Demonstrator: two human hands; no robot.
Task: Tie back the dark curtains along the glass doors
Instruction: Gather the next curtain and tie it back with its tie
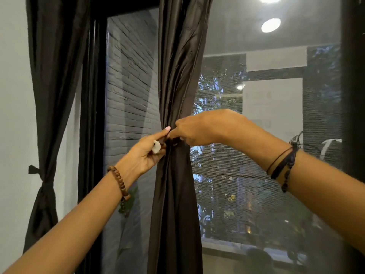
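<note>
Head view — dark curtain [178, 80] bunched; both hands pinching.

The gathered curtain [175, 95] is between both hands, before the glass door [130, 86]; a tied curtain [49, 95] hangs well left of the left hand [147, 153].

The scene is dim and cool-toned, lit mostly from indoors. Two round white ceiling lights [271, 25] glare overexposed in the large dark glass pane [276, 119], which mirrors pale room walls over faint outdoor foliage. The gathered dark brown satin curtain [178, 76] catches soft sheen along its folds. Forearms at the lower corners look stretched by wide-angle distortion. Fine detail is slightly soft and grainy throughout.
</note>
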